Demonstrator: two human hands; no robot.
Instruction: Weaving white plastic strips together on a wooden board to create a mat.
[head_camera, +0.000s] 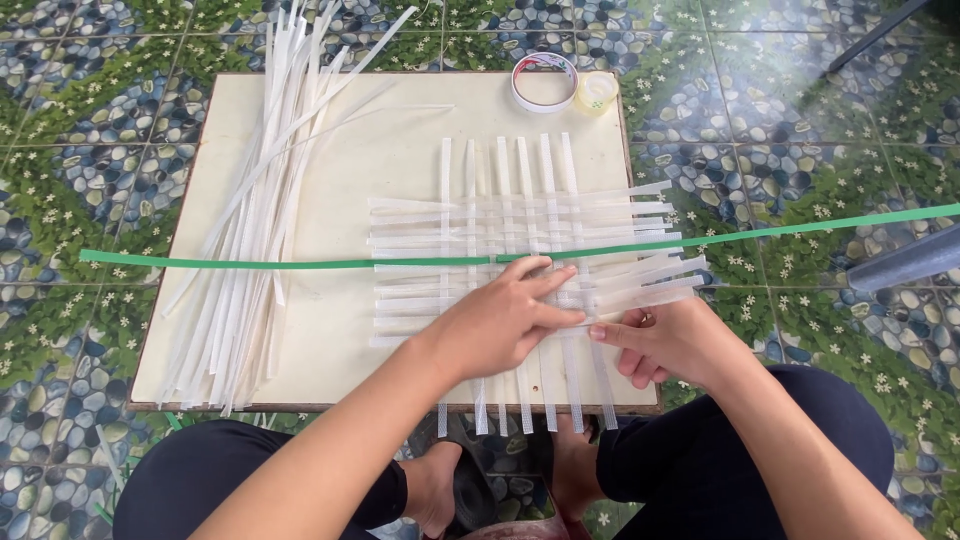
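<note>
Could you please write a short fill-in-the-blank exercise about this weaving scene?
1. The long strip lying across the white woven mat is ____ in colour.
2. The left hand presses flat on the ____.
3. The two tape rolls sit at the board's ____ edge.

Missing words: green; mat; far

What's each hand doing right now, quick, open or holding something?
Left hand: open, fingers spread flat, pressing down on the woven mat of white strips.
Right hand: fingers curled at the mat's right edge, touching strip ends; an actual grip cannot be told.
</note>
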